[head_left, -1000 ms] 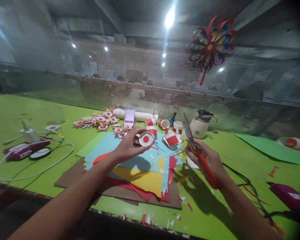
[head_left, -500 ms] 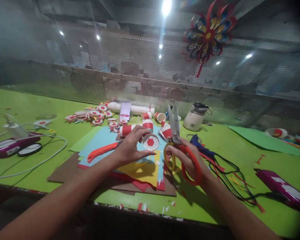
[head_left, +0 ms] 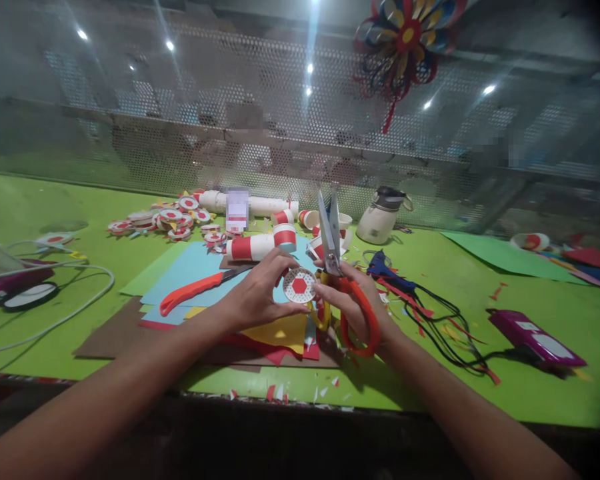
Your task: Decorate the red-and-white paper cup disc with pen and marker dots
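Note:
My left hand [head_left: 257,290] pinches a small round paper cup base [head_left: 299,285] between thumb and fingers. A red hexagon marks its middle, ringed by a dotted pattern. In my right hand [head_left: 353,300] is a pair of scissors [head_left: 331,237] with red and yellow handles, blades pointing up and slightly apart. The right fingertips reach the right edge of the cup base. Below the hands lie a yellow sheet [head_left: 280,333] and light blue paper [head_left: 180,273]. A utility knife [head_left: 195,293] with an orange-red handle rests on the paper, left of my left hand.
Red-and-white paper cups [head_left: 250,247] lie behind the hands. Finished-looking paper discs [head_left: 170,219] pile up at the left. A kettle-like jug [head_left: 377,217] stands behind. Dark cords [head_left: 445,320] and a purple glue gun-like device [head_left: 535,340] lie right; a white cable [head_left: 111,287] loops left.
My right hand has moved left with the scissors, bringing its fingers to the cup base. The left hand still holds the base. The camera view has shifted a little.

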`<action>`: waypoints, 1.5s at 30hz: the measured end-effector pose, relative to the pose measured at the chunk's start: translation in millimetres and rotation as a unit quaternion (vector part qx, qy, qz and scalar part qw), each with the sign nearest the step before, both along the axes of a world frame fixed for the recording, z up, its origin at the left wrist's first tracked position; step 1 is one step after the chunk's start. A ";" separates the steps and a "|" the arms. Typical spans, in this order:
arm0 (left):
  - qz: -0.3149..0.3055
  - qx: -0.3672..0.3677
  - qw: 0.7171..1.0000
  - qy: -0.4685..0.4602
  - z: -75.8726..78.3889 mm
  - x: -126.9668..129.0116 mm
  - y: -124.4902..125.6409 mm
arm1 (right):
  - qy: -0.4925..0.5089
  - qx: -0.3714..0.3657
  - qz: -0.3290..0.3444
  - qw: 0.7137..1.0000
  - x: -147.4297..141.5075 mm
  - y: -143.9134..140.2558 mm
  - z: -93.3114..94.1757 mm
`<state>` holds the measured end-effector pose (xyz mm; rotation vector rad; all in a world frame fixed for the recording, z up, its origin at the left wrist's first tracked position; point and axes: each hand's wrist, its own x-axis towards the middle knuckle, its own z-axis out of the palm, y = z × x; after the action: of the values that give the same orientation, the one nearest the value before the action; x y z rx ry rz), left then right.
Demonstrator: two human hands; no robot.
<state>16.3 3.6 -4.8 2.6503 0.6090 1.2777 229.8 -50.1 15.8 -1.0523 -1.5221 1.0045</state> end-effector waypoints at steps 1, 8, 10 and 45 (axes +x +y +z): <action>-0.002 0.000 1.000 -0.001 0.3 0.1 -0.4 | 0.000 -0.001 0.000 1.000 0.0 0.0 0.4; -0.003 -0.010 1.000 -0.004 4.1 -2.8 -0.9 | 0.023 -0.013 -0.010 1.000 1.9 -1.5 7.8; -0.011 -0.008 1.000 0.002 4.8 -4.6 -0.1 | 0.016 -0.005 -0.017 1.000 3.2 -1.4 8.6; -0.091 -0.127 0.988 0.015 9.4 -11.5 6.7 | 0.023 -0.029 0.030 0.999 10.1 -0.8 7.0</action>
<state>4.8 10.3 4.5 2.4554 0.4834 1.0360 239.8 -50.9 22.8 -1.0232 -1.5021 1.1128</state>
